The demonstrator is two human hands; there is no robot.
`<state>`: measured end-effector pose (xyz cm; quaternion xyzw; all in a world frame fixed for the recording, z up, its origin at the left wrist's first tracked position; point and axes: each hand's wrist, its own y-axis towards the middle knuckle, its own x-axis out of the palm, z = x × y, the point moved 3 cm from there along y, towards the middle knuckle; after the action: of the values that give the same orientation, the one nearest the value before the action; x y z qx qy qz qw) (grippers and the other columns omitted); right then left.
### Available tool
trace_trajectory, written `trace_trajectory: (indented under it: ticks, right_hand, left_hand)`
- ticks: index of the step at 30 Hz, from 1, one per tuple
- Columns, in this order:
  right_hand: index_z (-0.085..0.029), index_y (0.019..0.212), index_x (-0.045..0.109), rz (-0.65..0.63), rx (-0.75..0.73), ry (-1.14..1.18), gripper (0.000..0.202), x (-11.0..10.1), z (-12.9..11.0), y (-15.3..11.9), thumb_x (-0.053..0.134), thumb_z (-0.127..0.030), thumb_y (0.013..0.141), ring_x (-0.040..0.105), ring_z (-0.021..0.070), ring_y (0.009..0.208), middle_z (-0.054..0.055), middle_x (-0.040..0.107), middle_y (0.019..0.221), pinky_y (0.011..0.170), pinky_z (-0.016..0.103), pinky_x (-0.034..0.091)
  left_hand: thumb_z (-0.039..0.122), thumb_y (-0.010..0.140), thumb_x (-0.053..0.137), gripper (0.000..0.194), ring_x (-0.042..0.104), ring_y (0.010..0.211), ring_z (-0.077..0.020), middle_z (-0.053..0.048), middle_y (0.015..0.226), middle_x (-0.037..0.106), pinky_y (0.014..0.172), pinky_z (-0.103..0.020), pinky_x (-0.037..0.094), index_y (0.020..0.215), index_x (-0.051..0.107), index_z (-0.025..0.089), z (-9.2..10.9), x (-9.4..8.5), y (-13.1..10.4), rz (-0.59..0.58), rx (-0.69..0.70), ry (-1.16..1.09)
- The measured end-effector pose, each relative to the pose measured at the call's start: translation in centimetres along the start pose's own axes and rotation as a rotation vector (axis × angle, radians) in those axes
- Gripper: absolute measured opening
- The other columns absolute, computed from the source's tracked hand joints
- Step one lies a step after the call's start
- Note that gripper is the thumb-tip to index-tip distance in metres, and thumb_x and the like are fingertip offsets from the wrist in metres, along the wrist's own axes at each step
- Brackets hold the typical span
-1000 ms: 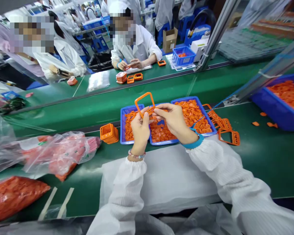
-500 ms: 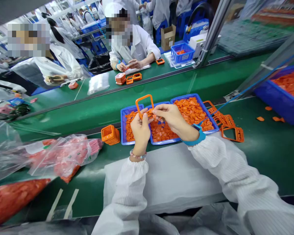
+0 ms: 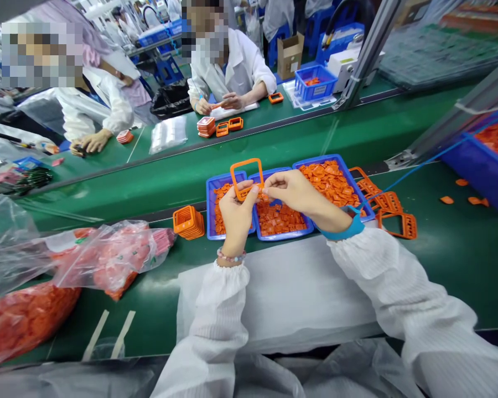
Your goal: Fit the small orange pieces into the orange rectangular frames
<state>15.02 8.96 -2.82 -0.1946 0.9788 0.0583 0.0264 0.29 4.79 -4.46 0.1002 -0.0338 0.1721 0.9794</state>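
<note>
Gripping the orange frame (image 3: 246, 162) near its lower left corner with the left hand (image 3: 236, 215), thumb on the near side. At its lower right corner, the fingertips of the right hand (image 3: 294, 190), bunched together; cannot tell whether closed on the frame's edge or on something small. Held up before the middle tray (image 3: 284, 236), above the green table (image 3: 452, 265). Around it, left tray (image 3: 208, 205) and right tray (image 3: 358, 189), full of orange pieces (image 3: 330, 179) and partly blocked by hands and wrists. Farther left, a stack of frames (image 3: 188, 223), then clear bags (image 3: 120, 254). To the right, loose frames (image 3: 409, 225) and a blue bin (image 3: 473, 177). Nearer, a white sheet (image 3: 307, 293) under the sleeves. Pointing open end up, slotted end down between the hands; long axis roughly upright, top leaning slightly left.
</note>
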Motion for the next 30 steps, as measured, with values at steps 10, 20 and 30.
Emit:
trace_trajectory:
  ticks: [10,20,30]
  right_hand:
    - [-0.016,0.071,0.068,-0.052,-0.045,-0.284,0.013,-0.6,-1.0,-0.6,0.062,-0.024,0.078,0.062,0.0148,0.068,0.004,0.071,0.073,0.066,0.028,0.047]
    - [-0.014,0.097,0.075,0.179,-0.028,-0.126,0.031,0.1,-0.5,-0.9,0.079,-0.030,0.071,0.068,0.0178,0.074,0.006,0.075,0.085,0.066,0.030,0.053]
    - [-0.016,0.090,0.079,0.029,0.007,0.004,0.027,0.7,0.2,-0.2,0.066,-0.038,0.083,0.069,0.0186,0.076,0.006,0.078,0.086,0.063,0.027,0.052]
  left_hand:
    - [0.029,0.078,0.079,0.022,0.068,0.067,-0.0114,-0.004,0.089,0.076,0.064,-0.024,0.058,0.095,0.075,0.017,0.4,-0.2,0.3,-0.140,-0.011,0.065]
    - [0.028,0.067,0.087,0.027,0.065,0.063,-0.0100,0.000,0.077,0.072,0.061,-0.023,0.053,0.085,0.069,0.018,0.2,-0.5,0.4,-0.090,-0.046,-0.038]
    - [0.025,0.064,0.086,0.030,0.066,0.066,-0.0095,0.001,0.077,0.070,0.064,-0.023,0.055,0.082,0.063,0.018,0.1,-0.1,0.2,-0.061,-0.143,-0.227]
